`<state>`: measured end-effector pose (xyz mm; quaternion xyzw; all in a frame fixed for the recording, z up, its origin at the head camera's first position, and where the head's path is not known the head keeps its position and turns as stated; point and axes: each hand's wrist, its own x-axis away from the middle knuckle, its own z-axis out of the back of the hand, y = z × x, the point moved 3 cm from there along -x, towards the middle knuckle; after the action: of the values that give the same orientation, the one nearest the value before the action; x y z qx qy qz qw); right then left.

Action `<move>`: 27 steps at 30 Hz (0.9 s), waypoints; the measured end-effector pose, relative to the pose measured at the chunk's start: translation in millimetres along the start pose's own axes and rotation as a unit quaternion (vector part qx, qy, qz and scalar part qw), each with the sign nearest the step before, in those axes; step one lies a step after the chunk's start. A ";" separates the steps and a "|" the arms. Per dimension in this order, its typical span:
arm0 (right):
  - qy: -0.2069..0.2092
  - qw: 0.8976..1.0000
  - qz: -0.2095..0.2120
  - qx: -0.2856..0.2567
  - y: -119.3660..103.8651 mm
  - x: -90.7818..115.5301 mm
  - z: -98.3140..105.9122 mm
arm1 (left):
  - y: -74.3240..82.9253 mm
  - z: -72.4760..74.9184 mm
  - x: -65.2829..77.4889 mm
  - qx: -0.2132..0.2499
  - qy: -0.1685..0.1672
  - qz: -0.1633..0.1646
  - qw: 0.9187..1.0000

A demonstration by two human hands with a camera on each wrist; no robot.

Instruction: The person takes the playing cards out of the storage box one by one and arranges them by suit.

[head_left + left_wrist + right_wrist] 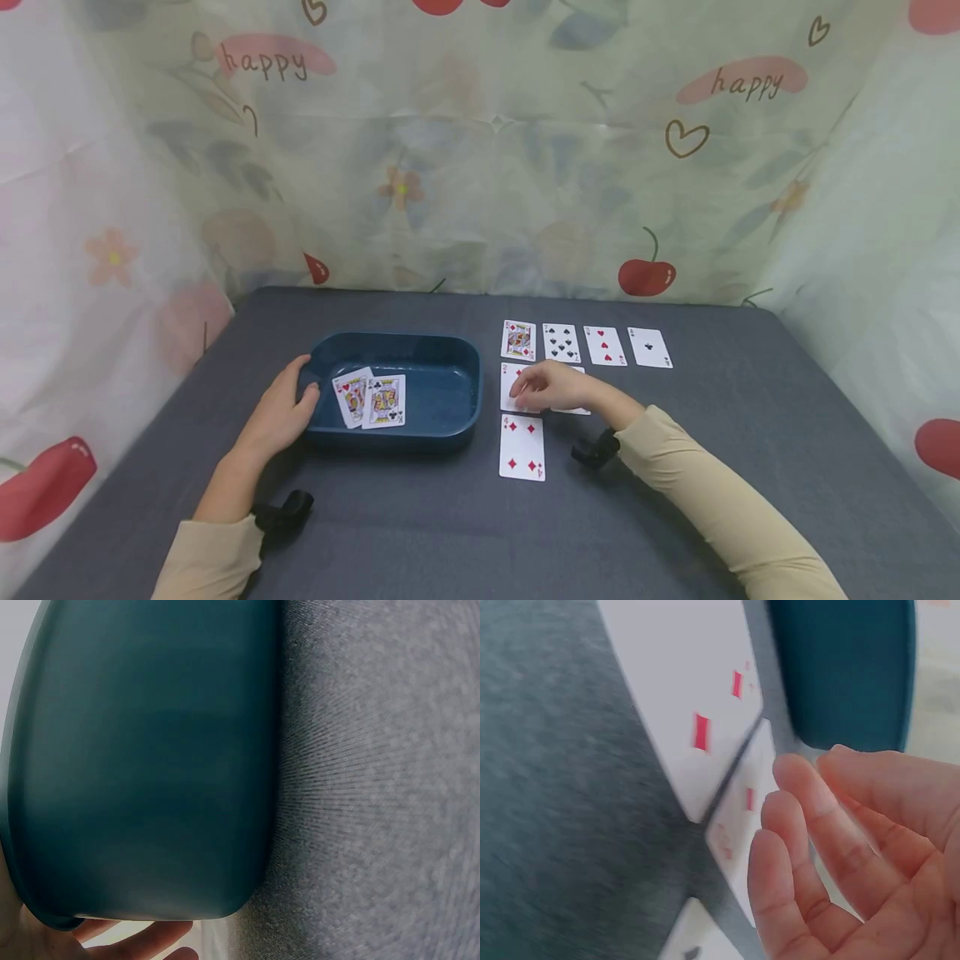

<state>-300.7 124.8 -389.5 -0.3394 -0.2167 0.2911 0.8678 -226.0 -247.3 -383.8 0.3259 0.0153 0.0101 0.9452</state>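
Note:
On the left of the head view, my left hand point(279, 410) holds the left end of a dark teal tray point(442, 429), with the thumb at its rim. The left wrist view shows fingers around the end of the tray point(150, 765). Two overlapping face cards point(386, 402) lie in the tray. My right hand point(557, 386) is over the two of diamonds point(509, 379), fingers bent loosely. The right wrist view shows nothing between the thumb and fingers of this hand point(862, 862). Another white card point(577, 411) is mostly hidden beneath it. Nearer me lies the four of diamonds point(522, 448).
Behind the right hand is a row of face-up cards: a diamond face card point(519, 340), a spade card point(562, 343), a heart card point(605, 346) and the ace of clubs point(650, 347). A patterned curtain point(495, 208) borders the dark grey tabletop point(420, 533).

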 end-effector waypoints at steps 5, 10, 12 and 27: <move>0.015 1.000 0.007 -0.025 -10.9 0.6 10.1 | 0.6 -0.1 0.4 0.000 -0.002 0.006 1.000; 0.033 0.997 0.009 -0.070 -27.8 -2.6 18.0 | 1.2 0.2 0.8 0.002 -0.004 0.009 1.000; 0.037 0.996 0.017 -0.082 -35.8 -5.7 19.8 | 1.5 0.3 1.1 0.003 -0.005 0.009 1.000; 0.017 0.993 0.050 -0.101 -102.7 -64.9 6.8 | 3.0 1.1 2.5 -0.002 -0.002 0.011 1.000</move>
<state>-315.6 23.9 -323.1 -0.4410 -0.2130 0.3045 0.8170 -223.5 -245.6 -381.1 0.3243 0.0100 0.0197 0.9457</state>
